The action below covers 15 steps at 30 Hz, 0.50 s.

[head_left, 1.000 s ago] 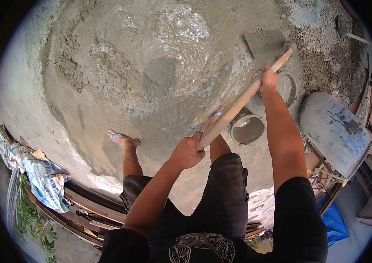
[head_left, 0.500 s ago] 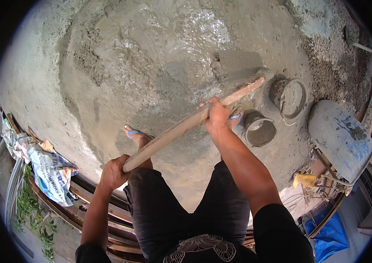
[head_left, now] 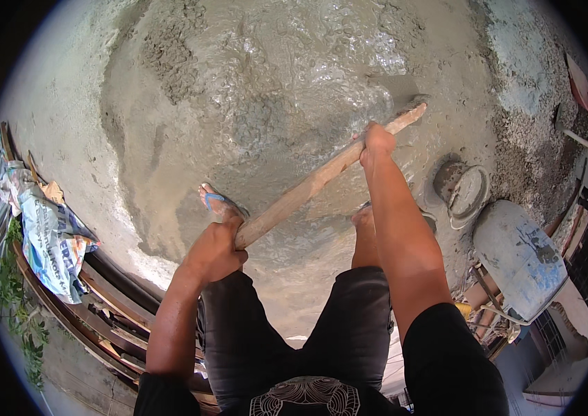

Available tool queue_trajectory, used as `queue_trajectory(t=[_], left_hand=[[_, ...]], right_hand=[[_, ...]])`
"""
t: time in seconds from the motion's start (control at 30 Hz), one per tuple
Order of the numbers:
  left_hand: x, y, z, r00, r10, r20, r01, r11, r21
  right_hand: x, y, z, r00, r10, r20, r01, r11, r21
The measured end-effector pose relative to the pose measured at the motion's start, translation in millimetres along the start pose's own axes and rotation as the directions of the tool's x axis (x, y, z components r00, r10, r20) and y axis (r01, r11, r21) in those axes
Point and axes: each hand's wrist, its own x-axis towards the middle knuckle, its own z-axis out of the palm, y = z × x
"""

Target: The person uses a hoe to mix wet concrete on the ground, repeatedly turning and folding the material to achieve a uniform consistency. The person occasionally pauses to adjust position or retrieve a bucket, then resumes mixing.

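My left hand [head_left: 212,248] is wrapped round the near end of a long wooden hoe handle [head_left: 308,188], just above my left thigh. Farther up, my right hand [head_left: 378,143] grips the same handle close to its far end. The hoe's blade [head_left: 399,87], smeared grey, lies partly sunk in wet mortar [head_left: 287,76] at the upper right, so its full outline is hidden. The mortar is spread over the ground, glossy in the middle and lumpy at the upper left. My left foot, in a blue-strapped sandal [head_left: 214,198], stands at its near side.
A mortar-caked bucket [head_left: 466,193] sits right of my right forearm, which mostly covers a second bucket [head_left: 430,220]. Beyond are a scuffed blue drum [head_left: 519,256] and gravel [head_left: 543,152]. Printed sacks [head_left: 51,239] and wooden planks [head_left: 110,312] lie at the left.
Both hands have moved away from me and to the right with the hoe, its blade now farther out in the mortar. My right forearm now covers most of the nearer bucket.
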Motion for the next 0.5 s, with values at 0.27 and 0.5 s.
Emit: queue_trajectory(t=[0.27, 0.5], left_hand=[[-55.5, -26.9, 18.3, 0.997, 0.067, 0.029, -0.060, 0.980, -0.189], [79.7, 81.3, 102.1, 0.889, 0.268, 0.370, 0.246, 0.402, -0.882]], right_hand=[[-79.0, 0.8, -9.1, 0.970, -0.149, 0.194, 0.151, 0.989, 0.007], [66.3, -141.9, 1.9, 0.954, -0.201, 0.221, 0.272, 0.892, -0.361]])
